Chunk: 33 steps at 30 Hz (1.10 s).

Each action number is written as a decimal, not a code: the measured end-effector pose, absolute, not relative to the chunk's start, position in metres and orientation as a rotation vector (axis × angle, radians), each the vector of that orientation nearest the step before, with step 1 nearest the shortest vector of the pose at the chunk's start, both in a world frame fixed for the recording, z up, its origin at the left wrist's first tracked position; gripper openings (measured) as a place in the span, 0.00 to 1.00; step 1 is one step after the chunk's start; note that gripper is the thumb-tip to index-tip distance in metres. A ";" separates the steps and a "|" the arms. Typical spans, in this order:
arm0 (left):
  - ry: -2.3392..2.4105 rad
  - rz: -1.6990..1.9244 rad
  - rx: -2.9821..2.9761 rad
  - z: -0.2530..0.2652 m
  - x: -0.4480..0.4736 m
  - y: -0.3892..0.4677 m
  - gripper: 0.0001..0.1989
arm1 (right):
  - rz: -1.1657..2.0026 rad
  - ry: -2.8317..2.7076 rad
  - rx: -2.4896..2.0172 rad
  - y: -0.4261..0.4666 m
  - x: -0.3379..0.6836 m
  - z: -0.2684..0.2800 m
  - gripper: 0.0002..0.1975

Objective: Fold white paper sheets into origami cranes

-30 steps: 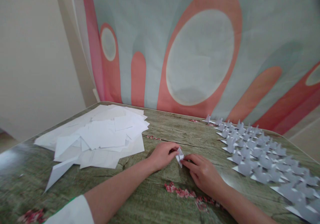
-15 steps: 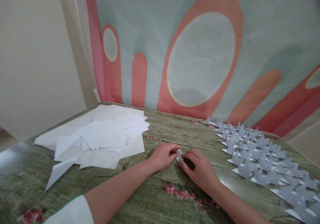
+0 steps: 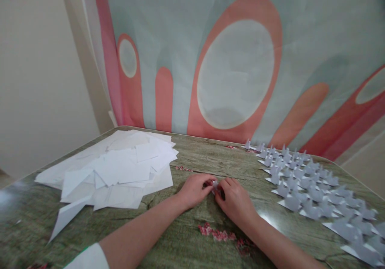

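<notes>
A small folded piece of white paper [image 3: 214,185] is pinched between my two hands, just above the wood-patterned tabletop. The fingertips of my left hand [image 3: 197,189] close on its left side. From the right, my right hand [image 3: 236,199] grips it with thumb and fingers together. Most of the paper is hidden by the fingers, so its folded shape cannot be made out. Several rows of folded white paper birds [image 3: 313,193] stand to the right of my right hand.
A spread heap of loose white paper sheets [image 3: 120,164] covers the left of the table [image 3: 168,237]. One folded sheet [image 3: 67,217] sticks out toward the near edge. Behind the table hangs a grey-green and coral patterned backdrop [image 3: 234,72].
My right hand's fingers have closed in nearer to the left hand, and less of the folded paper shows. The whole view has shifted slightly.
</notes>
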<state>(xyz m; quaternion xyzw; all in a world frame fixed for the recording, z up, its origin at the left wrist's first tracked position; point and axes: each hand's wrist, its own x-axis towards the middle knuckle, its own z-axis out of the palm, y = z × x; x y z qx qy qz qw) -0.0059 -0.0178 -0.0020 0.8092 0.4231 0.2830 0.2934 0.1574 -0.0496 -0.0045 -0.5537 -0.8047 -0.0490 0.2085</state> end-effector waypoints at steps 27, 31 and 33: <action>1.343 0.733 2.240 0.005 0.002 -0.023 0.13 | -0.090 -2.328 -1.324 -0.061 0.166 0.000 0.10; 1.376 0.711 2.213 0.002 0.002 -0.023 0.19 | -0.094 -2.326 -1.278 -0.059 0.166 -0.003 0.10; 1.368 0.710 2.218 0.002 0.001 -0.023 0.19 | -0.102 -2.327 -1.268 -0.059 0.166 -0.004 0.10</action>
